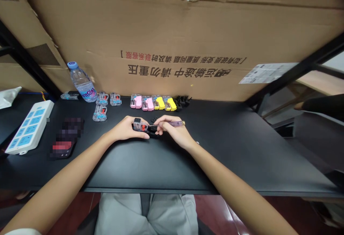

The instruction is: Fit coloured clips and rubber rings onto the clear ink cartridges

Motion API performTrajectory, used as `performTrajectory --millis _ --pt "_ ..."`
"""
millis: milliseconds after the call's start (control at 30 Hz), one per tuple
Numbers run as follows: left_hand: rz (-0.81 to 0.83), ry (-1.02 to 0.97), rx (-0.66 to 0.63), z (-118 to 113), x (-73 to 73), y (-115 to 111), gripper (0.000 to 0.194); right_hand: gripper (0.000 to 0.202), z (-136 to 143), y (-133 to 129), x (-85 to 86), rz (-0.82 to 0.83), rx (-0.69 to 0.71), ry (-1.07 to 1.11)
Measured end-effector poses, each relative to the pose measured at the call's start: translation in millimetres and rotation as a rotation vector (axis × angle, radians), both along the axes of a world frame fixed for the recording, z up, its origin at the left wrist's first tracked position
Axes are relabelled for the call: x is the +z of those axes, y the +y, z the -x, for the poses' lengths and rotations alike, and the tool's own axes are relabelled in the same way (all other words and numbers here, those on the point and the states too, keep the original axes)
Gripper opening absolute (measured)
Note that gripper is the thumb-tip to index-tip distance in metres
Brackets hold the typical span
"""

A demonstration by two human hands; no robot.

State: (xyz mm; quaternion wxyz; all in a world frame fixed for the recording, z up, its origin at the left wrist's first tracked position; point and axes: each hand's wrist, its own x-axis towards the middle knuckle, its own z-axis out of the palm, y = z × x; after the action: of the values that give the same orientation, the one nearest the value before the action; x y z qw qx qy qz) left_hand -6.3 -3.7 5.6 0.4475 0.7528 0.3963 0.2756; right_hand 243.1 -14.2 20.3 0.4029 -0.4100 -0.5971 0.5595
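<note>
A black tabletop (228, 156) stretches across the view, with brown cardboard (174, 30) behind it; the cardboard bears upside-down Chinese print and, at right, a white printed sheet (266, 73). At the back left, a clear plastic bottle (83, 83) with a blue cap holds clear liquid, filling only part of it. Just beside it sit three small transparent casings (115, 99), with red and blue parts showing through their walls. Farther right, a row of four similar casings runs along the cardboard: two with pink pieces (138, 101), then two with yellow pieces (160, 102), ending beside a cluster of black parts (183, 102). Near the middle of the tabletop, the left hand (125, 129) grips a transparent device (140, 125) with a dark square block and a red part, its thumb along the near side. The right hand's (174, 129) fingers pinch a slim purple tool (177, 123) with a gold-coloured end, its tip pointed at the device; whether they touch is too small to tell. At left lie a white power strip (30, 127) with blue sockets and a dark, pixelated phone-like object (66, 138). Below the table edge are grey trousers (123, 213) and a reddish floor (215, 210).
</note>
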Motion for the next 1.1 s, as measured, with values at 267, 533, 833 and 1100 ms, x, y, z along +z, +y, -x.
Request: performTrajectory --millis 267,533,833,1100 --pt "0.132 -0.055 -0.01 -1.5 -5.8 2.4 0.055 0.019 -5.1 3.5 1.7 0.039 0.087 -0.06" --pt "0.14 -0.076 -0.044 -1.6 -6.0 3.4 0.054 0.022 -5.8 3.3 1.5 -0.018 0.122 -0.095" --pt "0.157 -0.099 -0.048 -1.1 -7.3 2.6 0.06 0.025 -3.4 1.9 -2.5 0.057 0.073 -0.048" --pt "0.155 -0.08 -0.055 0.3 -8.2 3.4 0.061 0.024 0.1 3.0 -8.5 0.088 0.037 0.018"
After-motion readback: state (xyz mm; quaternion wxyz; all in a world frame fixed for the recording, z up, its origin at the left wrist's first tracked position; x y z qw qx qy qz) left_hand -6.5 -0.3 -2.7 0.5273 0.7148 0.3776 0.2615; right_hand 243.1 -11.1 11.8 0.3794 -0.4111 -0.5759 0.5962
